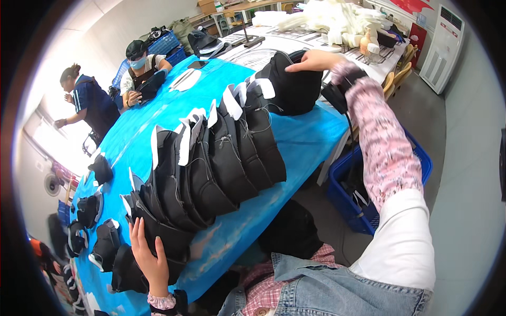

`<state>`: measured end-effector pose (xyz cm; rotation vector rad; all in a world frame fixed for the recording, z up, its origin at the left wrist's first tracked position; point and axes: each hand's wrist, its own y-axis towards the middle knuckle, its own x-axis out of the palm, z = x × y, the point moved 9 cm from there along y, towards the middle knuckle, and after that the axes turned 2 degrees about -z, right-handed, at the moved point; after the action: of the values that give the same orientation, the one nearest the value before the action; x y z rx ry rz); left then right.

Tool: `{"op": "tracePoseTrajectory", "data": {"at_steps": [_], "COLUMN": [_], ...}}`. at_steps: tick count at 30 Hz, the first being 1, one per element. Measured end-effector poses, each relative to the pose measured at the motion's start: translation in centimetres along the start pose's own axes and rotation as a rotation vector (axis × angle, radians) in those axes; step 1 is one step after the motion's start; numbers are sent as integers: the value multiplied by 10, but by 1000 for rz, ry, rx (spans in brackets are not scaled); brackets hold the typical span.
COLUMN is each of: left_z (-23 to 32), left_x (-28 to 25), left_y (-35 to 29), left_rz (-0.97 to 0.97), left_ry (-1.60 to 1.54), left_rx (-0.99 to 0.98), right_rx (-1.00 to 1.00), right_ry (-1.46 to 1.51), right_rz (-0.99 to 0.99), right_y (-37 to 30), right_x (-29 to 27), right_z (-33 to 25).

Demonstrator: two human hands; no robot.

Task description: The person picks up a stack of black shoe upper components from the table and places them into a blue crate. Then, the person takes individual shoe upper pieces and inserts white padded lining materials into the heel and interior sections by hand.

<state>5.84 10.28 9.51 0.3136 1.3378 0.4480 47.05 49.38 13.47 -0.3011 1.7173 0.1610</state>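
A long row of black, curved, padded fabric pieces (219, 163) with white edge flaps and loose threads leans in a line across the blue-covered table (311, 131). My left hand (150, 258) lies with straight fingers against the near left end of the row. At the far right end, my right hand (316, 60) grips the top of a larger black fabric piece (295, 87); some of its fingers are hidden behind the fabric.
More black pieces (105, 245) lie along the table's left side. Across the table, a masked person (145, 73) handles a black piece, and another person (92, 105) stands behind. A blue crate (348, 203) is on the floor at right. White pieces (337, 21) are heaped at the back.
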Motion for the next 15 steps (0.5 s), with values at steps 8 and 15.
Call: {"op": "tracePoseTrajectory", "data": {"at_steps": [8, 15], "left_z": [5, 3], "left_x": [2, 3], "left_y": [2, 1], "left_rz": [21, 34], "left_ry": [-22, -27], "left_rx": [19, 33], "right_rx": [-35, -52], "right_ry": [-13, -243], "right_rz": [-87, 363], "right_y": [2, -83], "right_x": [31, 31], "right_z": [-8, -45]}}
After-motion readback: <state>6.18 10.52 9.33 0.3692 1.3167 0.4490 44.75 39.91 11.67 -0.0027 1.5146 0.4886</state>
